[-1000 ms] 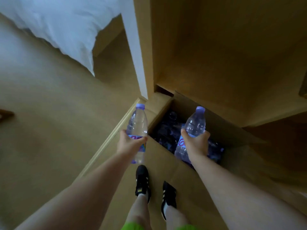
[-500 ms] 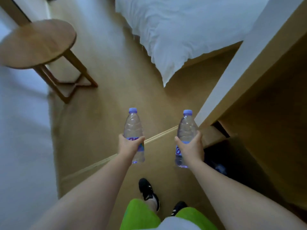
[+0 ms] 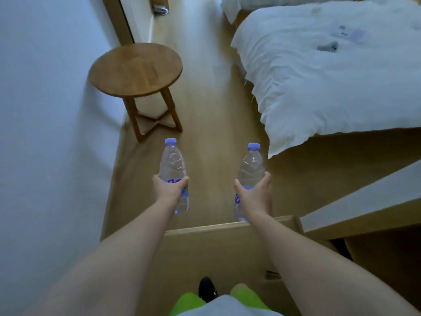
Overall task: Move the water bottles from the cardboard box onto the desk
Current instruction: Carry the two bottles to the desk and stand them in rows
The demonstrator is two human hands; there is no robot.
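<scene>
One water bottle (image 3: 173, 169) is gripped upright in the left hand (image 3: 169, 189), another bottle (image 3: 250, 173) in the right hand (image 3: 254, 195), fingers curled round each label. Both should be kept vertical and set down singly on the desk (image 3: 364, 208).

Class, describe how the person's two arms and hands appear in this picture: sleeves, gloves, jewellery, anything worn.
Both forearms are bare right up to the bottom edge of the frame, with no sleeves showing. The left hand and right hand wear no gloves, and no watch, bracelet or ring is visible on either.
</scene>
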